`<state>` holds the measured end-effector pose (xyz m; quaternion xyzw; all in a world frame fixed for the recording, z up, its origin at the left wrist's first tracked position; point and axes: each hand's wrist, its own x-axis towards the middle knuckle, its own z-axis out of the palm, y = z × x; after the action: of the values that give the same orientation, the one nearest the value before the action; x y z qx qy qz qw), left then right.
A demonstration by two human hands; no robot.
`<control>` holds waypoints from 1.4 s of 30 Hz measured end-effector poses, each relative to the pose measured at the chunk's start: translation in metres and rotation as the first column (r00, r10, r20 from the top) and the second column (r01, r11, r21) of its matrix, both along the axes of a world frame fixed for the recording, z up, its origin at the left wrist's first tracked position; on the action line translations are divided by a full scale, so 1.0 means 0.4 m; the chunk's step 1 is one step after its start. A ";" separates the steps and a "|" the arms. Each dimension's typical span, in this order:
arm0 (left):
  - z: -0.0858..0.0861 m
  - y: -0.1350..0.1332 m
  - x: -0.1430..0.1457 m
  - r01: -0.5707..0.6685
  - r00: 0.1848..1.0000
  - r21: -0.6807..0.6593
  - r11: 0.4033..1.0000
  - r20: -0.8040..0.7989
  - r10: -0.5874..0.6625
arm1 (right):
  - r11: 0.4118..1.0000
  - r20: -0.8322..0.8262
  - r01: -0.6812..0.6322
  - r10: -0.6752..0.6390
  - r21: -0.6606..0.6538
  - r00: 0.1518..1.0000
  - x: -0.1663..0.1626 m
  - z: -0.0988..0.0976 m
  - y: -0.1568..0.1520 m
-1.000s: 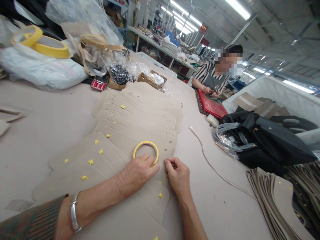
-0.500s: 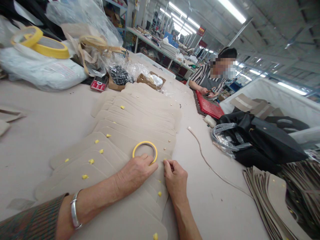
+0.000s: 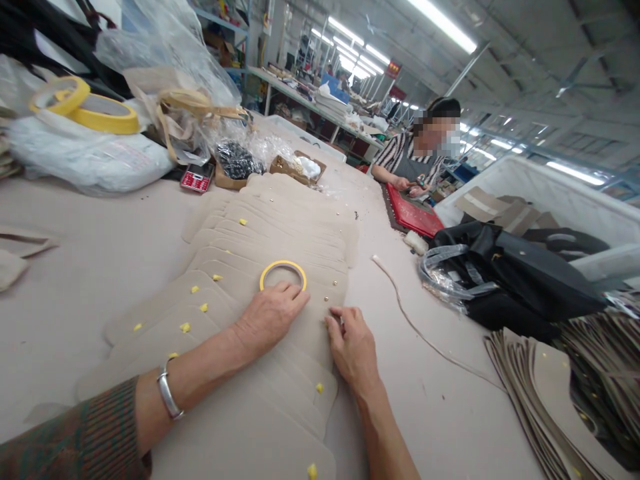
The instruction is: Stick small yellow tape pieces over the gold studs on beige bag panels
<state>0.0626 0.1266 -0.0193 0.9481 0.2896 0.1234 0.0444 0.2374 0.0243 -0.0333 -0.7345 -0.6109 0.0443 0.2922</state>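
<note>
My left hand (image 3: pixel 273 312) is closed around the near side of a roll of yellow tape (image 3: pixel 283 265), low over overlapping beige panels (image 3: pixel 280 230). At the panels' right edge is my right hand (image 3: pixel 354 337), its thumb and forefinger curled close together; what lies between the fingertips is too small to make out. Just beyond these fingers, small metal studs (image 3: pixel 327 299) sit on the panels. Small yellow tape pieces (image 3: pixel 185 327) are stuck along the left side, and another yellow tape piece (image 3: pixel 319 387) is on the near right.
A cord (image 3: pixel 407 313) lies on the table right of the panels. Farther right are a black bag (image 3: pixel 525 273) and stacked panels (image 3: pixel 530 380). Tape rolls (image 3: pixel 103 115) rest on a plastic-wrapped bundle at the back left. A co-worker (image 3: pixel 415 160) works behind a red piece (image 3: pixel 413 210).
My left hand and the tape roll have shifted slightly away from me and left. My right thumb and forefinger have loosened from a tighter pinch near a yellow bit. The view has tilted slightly.
</note>
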 end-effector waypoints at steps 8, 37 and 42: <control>0.007 0.000 -0.008 0.002 1.000 -0.016 1.000 0.023 -0.002 | 0.970 -0.196 -0.094 0.050 -0.223 0.979 -0.023 0.029 -0.048; 0.019 -0.103 -0.046 0.168 0.906 -0.133 0.977 0.411 -0.100 | 0.937 -0.184 -0.078 0.148 0.341 0.972 -0.123 0.065 -0.043; 0.019 -0.114 -0.033 0.144 0.865 0.030 0.989 0.481 -0.141 | 0.982 -0.789 0.182 -0.147 -0.045 0.597 -0.085 0.055 -0.022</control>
<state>0.0496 0.0811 -0.0115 0.9061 0.1990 0.3509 0.1275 0.2033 0.0154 -0.0114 -0.6871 -0.3505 0.3231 0.5483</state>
